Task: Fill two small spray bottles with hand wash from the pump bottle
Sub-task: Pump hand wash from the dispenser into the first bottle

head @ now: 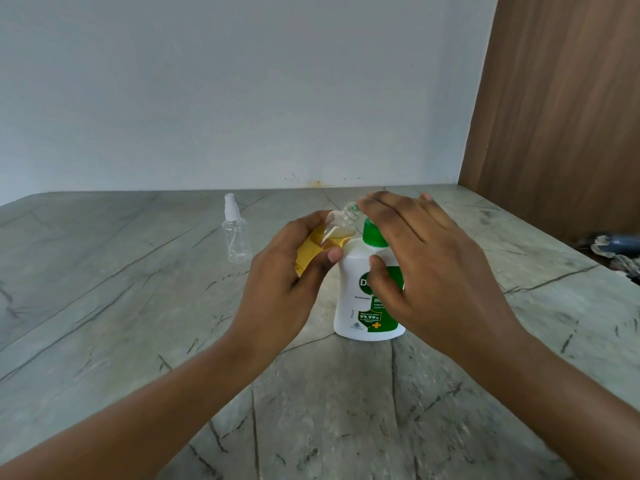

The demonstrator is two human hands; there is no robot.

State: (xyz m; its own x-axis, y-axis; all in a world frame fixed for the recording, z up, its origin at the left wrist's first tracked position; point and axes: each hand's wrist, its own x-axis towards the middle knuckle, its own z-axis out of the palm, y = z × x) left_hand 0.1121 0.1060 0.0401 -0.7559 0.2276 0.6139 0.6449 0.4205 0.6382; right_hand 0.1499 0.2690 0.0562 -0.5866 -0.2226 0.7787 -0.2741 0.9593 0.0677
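My left hand (294,271) grips a small clear spray bottle (337,230) with no cap, tilted so its open neck points up and right toward the pump. Yellow-orange hand wash fills much of it. A white pump bottle (360,299) with a green label and green pump collar stands upright on the counter just right of it. My right hand (426,265) lies flat over the pump head with fingers spread, the thumb against the label; the nozzle is hidden beneath it. A second small spray bottle (235,233), clear, capped and empty-looking, stands at the back left.
The grey marble counter (138,323) runs back to a pale wall. A brown wooden panel (561,116) rises at the right. Crumpled cloth and a dark object (616,251) lie at the counter's right edge.
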